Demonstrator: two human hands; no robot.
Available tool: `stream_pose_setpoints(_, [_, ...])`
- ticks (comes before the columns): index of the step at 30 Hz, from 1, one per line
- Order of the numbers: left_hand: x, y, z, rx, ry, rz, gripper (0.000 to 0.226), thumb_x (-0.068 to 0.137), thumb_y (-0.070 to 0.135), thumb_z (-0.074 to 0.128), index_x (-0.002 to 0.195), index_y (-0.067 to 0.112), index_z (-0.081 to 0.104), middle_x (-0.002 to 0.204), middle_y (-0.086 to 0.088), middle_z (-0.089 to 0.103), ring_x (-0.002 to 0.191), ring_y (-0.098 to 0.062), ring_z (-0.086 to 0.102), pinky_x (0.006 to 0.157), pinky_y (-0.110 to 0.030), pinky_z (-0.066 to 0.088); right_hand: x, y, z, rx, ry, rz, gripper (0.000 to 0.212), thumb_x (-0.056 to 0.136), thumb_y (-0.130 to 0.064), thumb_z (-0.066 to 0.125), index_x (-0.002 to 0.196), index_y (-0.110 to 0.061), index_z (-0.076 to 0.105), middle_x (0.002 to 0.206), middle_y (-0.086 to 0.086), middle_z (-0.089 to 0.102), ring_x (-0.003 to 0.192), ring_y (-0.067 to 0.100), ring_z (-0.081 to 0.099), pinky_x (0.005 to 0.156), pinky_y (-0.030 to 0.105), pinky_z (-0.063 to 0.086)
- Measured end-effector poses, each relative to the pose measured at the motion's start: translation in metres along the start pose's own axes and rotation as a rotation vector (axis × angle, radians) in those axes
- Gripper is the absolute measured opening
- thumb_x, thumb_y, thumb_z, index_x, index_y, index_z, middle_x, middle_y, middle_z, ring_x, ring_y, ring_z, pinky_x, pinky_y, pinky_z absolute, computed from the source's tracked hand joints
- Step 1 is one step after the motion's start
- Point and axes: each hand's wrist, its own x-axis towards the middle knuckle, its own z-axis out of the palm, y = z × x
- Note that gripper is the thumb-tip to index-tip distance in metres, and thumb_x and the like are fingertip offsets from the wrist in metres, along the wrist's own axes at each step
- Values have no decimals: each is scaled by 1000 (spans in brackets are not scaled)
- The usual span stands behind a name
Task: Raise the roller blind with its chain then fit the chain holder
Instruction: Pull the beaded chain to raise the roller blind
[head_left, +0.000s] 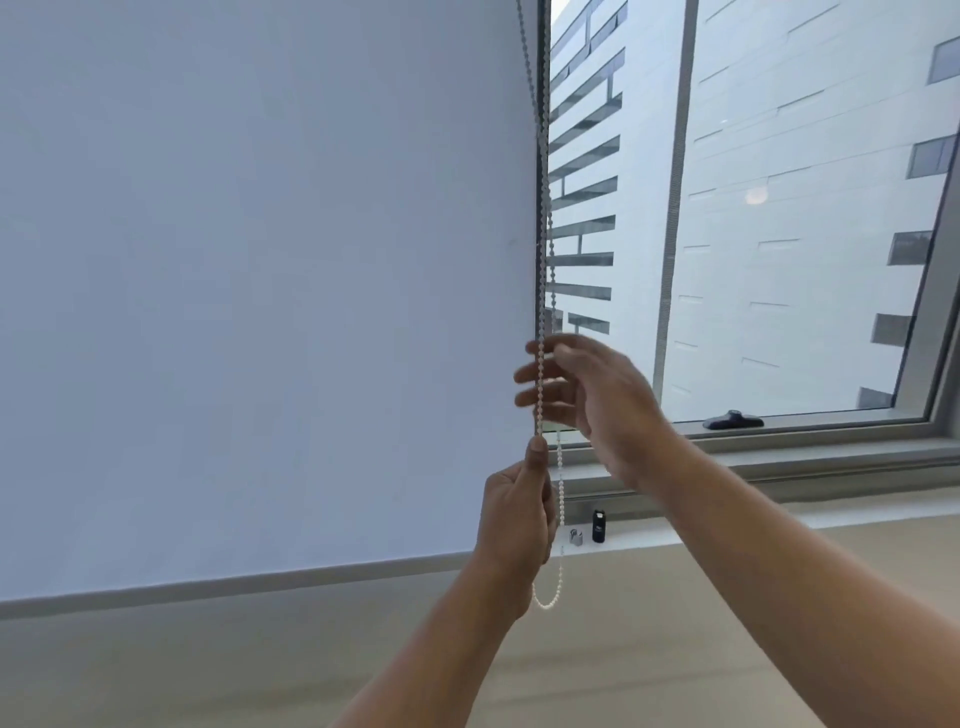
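A white blind (260, 286) covers the left part of the window. Its bottom bar (234, 582) hangs low, just above the sill (779, 467). A bead chain (544, 208) runs down along the right edge of the blind. It ends in a loop (550, 597) near the bottom.

The left hand (517, 514) is the lower one. Its arm comes up from the bottom of the view. The hand is closed around one strand of the chain, with the thumb pointing up and pressed on the beads. The other strand hangs free just to the right of this hand.

The right hand (587, 389) is higher up. Its arm reaches in from the lower right. The fingers (535, 374) are spread wide and point left, right at the chain. The chain crosses in front of them. The hand is blurry, so it is hard to tell if it touches the beads.

Two small things stand on the sill, just right of the chain: a small grey piece (575, 536) and a black piece (599, 526). A dark handle (732, 419) lies on the window frame, farther right. A big pale building (805, 208) shows through the glass.
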Motion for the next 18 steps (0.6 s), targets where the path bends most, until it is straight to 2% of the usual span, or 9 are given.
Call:
stream_pose_setpoints(2, [-1, -1, 4, 3, 5, 1, 60, 98, 54, 42, 47, 24, 31, 46, 3, 25, 37, -10, 19, 42, -24, 17, 12, -24, 9, 165, 6, 50, 32, 99, -30, 42, 102, -10, 67, 86, 9, 73, 69, 23, 67, 58, 31, 50])
stream_pose_setpoints(4, [-3, -1, 7, 3, 16, 9, 57, 97, 54, 42, 51, 23, 28, 48, 0, 23, 38, -12, 18, 48, -34, 14, 18, -33, 20, 199, 45, 84, 33, 99, -35, 45, 93, -13, 69, 76, 4, 71, 54, 16, 59, 48, 25, 39])
stream_pose_setpoints(7, [-4, -1, 8, 5, 28, 37, 56, 89, 61, 44, 53, 21, 28, 48, -2, 23, 39, -12, 18, 48, -34, 14, 18, -30, 31, 163, 108, 44, 39, 102, -34, 41, 70, -19, 58, 53, -5, 45, 42, 9, 31, 39, 21, 24])
stream_pose_setpoints(9, [-6, -1, 10, 1, 25, 55, 54, 83, 63, 44, 56, 19, 28, 48, -2, 23, 39, -12, 18, 45, -31, 16, 16, -25, 34, 201, 121, -1, 44, 104, -32, 38, 62, -21, 46, 51, -6, 31, 40, 8, 22, 35, 19, 19])
stream_pose_setpoints(14, [-7, -7, 12, -45, 17, 64, 53, 87, 58, 45, 52, 20, 30, 46, -1, 24, 39, -12, 18, 39, -22, 18, 13, -21, 33, 360, 63, -23, 46, 104, -29, 37, 59, -20, 43, 51, -7, 30, 38, 6, 17, 37, 16, 11])
stream_pose_setpoints(18, [-10, -34, 5, 15, 1, 39, 55, 86, 60, 45, 48, 22, 33, 43, -1, 28, 34, -10, 21, 36, -21, 20, 3, 2, 29, 355, 49, 3, 47, 105, -28, 35, 58, -20, 40, 48, -9, 29, 36, 5, 18, 36, 13, 13])
